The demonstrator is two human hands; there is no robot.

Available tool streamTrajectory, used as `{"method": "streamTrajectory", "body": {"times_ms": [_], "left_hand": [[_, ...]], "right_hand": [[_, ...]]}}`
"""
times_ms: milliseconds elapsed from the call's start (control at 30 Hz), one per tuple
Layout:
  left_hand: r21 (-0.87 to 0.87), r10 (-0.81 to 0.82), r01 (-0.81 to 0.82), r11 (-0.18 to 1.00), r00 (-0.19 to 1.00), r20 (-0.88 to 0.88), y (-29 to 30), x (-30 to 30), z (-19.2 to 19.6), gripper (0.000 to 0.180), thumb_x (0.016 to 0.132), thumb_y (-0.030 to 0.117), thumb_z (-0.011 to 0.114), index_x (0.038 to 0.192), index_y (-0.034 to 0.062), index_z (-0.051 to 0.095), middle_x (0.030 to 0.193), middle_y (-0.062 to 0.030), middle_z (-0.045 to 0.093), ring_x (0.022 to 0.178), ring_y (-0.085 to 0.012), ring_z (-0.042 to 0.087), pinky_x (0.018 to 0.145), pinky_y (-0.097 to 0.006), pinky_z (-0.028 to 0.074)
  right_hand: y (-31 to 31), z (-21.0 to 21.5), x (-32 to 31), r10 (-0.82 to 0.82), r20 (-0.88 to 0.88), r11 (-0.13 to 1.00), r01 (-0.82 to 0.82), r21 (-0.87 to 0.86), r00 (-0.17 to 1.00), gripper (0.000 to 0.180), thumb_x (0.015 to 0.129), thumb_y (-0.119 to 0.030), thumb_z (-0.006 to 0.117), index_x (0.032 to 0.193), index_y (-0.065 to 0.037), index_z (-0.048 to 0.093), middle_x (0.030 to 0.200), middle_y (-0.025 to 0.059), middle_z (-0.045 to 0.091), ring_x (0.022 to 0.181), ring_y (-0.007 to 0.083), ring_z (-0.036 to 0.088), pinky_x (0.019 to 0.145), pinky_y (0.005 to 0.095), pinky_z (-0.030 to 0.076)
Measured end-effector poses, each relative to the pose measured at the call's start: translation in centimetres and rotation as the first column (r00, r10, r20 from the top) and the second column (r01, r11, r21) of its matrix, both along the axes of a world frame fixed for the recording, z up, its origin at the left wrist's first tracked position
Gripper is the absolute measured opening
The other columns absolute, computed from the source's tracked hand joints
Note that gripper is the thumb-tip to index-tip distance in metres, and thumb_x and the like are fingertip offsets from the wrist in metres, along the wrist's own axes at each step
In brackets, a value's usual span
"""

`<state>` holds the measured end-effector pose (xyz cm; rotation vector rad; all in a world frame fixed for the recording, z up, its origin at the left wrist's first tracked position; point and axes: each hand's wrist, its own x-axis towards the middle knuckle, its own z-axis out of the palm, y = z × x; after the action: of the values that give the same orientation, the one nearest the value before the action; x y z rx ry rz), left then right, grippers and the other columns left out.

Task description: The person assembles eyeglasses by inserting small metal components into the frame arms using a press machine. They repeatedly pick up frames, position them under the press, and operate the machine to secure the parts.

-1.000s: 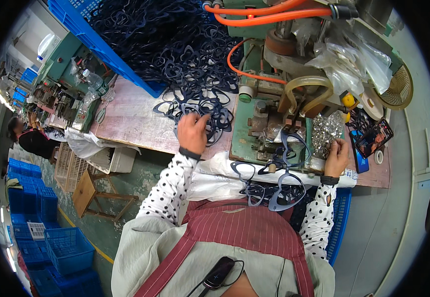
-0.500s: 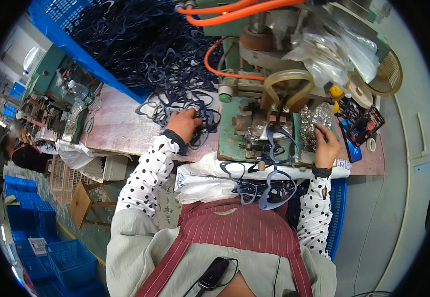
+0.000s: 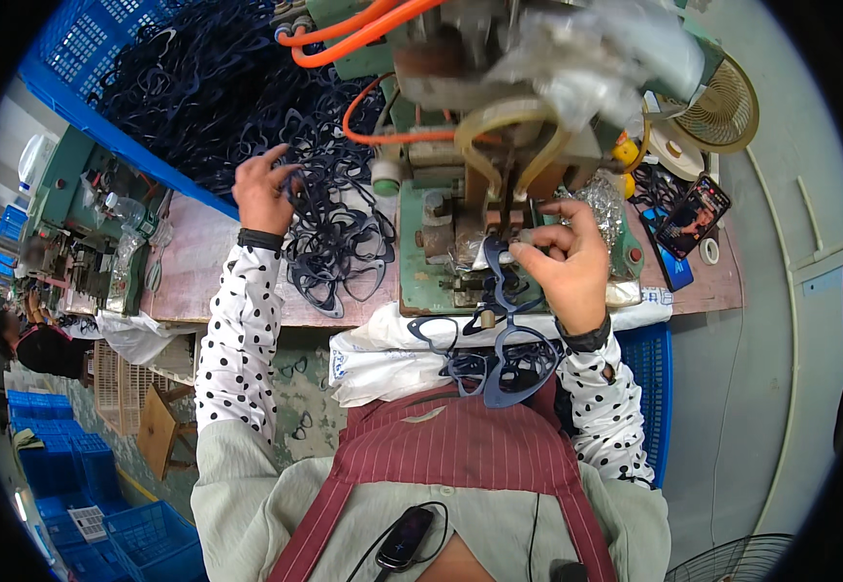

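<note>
My left hand reaches into a heap of dark blue eyeglass frames on the pink bench top, fingers curled around one of them. My right hand pinches a dark blue eyeglass frame at the bed of the green press machine. More finished dark frames lie piled on a white cloth in my lap. Both arms wear white sleeves with black dots.
A blue crate heaped with dark frames stands at the back left. Orange hoses loop over the machine. A phone, tape rolls and a small fan sit at the right. Blue crates stand on the floor at left; another person works there.
My head has moved closer to the machine. My left hand lifted up into the frame heap, and my right hand shifted left from the foil-covered part to the press bed with a frame.
</note>
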<state>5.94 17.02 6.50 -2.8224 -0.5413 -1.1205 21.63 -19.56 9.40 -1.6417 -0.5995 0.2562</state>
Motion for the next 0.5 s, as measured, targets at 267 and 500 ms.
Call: {"method": "streamTrajectory", "body": {"times_ms": [267,500], "left_hand": [[-0.369,0.241,-0.234,0.9,0.97,-0.027,-2.8,-0.2,2.7,0.018,0.091,0.022,0.059,0.091,0.004,0.061,0.078,-0.0106,0.065,0.07,-0.0295,0.061,0.062,-0.041,0.046],[-0.847,-0.039,0.109,0.52,0.994,0.104,-7.7,-0.8,1.9,0.018,0.095,0.019,0.059,0.106,0.0049,0.06,0.076,-0.0064,0.064,0.063,-0.015,0.063,0.054,-0.03,0.046]], "right_hand": [[1.8,0.7,-0.2,0.073,-0.11,0.994,-0.063,0.087,0.991,0.06,0.071,0.002,0.075,0.119,0.004,0.04,0.075,0.0039,0.06,0.065,0.0055,0.053,0.058,0.0189,0.042],[1.9,-0.6,-0.4,0.073,-0.105,0.978,-0.051,0.201,0.992,0.06,0.072,-0.004,0.077,0.119,0.006,0.042,0.075,0.0059,0.065,0.063,0.0057,0.052,0.057,0.0198,0.041]]}}
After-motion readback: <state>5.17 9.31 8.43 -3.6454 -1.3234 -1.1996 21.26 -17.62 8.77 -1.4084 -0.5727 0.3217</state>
